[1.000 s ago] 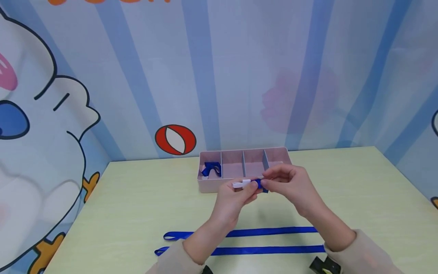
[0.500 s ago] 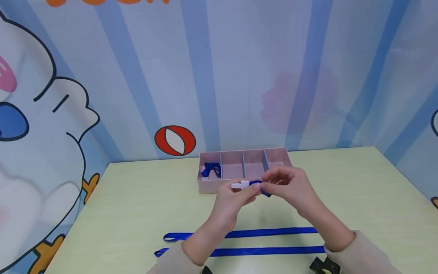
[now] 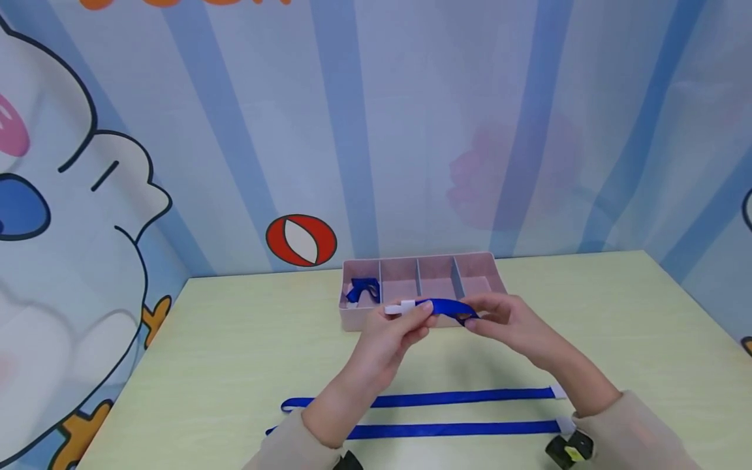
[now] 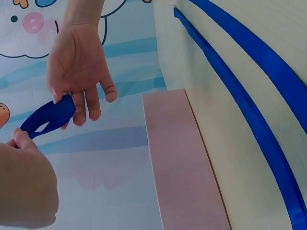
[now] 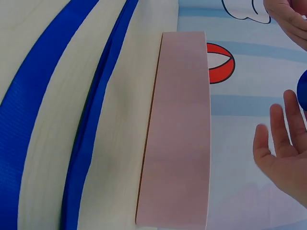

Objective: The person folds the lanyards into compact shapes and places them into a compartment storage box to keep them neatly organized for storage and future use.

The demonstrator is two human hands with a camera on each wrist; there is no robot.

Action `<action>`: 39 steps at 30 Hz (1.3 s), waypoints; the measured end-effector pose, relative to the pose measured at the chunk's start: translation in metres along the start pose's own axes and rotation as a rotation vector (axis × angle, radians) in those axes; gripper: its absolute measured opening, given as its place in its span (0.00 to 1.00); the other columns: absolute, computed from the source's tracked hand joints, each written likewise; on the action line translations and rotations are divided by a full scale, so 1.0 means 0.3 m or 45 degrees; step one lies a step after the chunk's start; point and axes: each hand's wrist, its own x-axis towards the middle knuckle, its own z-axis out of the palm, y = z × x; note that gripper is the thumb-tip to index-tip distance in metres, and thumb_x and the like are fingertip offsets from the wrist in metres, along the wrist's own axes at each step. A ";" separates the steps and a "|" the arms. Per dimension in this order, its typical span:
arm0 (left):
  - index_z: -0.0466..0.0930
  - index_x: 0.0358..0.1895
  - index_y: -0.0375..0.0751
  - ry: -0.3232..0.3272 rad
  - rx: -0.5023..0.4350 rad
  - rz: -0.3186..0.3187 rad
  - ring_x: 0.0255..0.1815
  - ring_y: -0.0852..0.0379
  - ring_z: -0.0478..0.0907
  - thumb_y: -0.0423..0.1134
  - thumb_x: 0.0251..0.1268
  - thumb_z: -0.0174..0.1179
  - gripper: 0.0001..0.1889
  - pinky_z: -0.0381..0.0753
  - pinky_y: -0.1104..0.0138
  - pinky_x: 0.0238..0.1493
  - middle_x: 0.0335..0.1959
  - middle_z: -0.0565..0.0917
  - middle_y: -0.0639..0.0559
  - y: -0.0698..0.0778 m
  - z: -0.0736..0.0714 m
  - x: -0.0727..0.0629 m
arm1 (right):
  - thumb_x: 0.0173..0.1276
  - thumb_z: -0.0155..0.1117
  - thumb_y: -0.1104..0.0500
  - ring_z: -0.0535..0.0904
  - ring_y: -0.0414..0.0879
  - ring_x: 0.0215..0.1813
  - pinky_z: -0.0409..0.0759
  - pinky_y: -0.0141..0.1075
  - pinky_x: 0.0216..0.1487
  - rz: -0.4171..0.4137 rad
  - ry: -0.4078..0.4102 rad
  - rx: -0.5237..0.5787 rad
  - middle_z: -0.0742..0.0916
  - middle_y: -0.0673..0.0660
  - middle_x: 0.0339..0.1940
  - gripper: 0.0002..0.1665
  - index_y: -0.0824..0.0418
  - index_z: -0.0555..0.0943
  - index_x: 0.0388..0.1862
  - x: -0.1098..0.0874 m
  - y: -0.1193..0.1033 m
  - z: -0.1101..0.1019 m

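Above the table my left hand [image 3: 382,343] pinches a blue lanyard [image 3: 443,306] close to its white clip end [image 3: 401,308], which sticks out leftward past the thumb. The lanyard's other end is pinched between thumb and fingers of my right hand [image 3: 519,325]. Between the two hands the blue strap bows upward, with a small gap between its layers. In the left wrist view the strap [image 4: 48,115] spans from the left hand [image 4: 26,184] to the right hand [image 4: 79,67], whose other fingers are spread. The right wrist view cuts most of the strap off.
A pink divided box [image 3: 358,320] stands behind the hands, a bundled blue lanyard [image 3: 365,288] in its leftmost compartment. Two blue lanyards, a farther one [image 3: 464,396] and a nearer one [image 3: 458,431], lie straight across the table, white ends to the right. A printed curtain hangs behind.
My hands have moved apart, the right one rightward and the left slightly leftward. More blue strap now shows between them, drawn out from the bunched fold seen earlier.
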 end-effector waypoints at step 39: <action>0.79 0.46 0.30 0.050 0.175 0.040 0.34 0.59 0.84 0.38 0.61 0.61 0.15 0.80 0.72 0.41 0.32 0.85 0.48 -0.033 -0.033 0.010 | 0.65 0.60 0.66 0.80 0.48 0.30 0.82 0.37 0.35 -0.175 0.178 -0.124 0.82 0.56 0.29 0.05 0.66 0.76 0.38 -0.025 -0.012 -0.022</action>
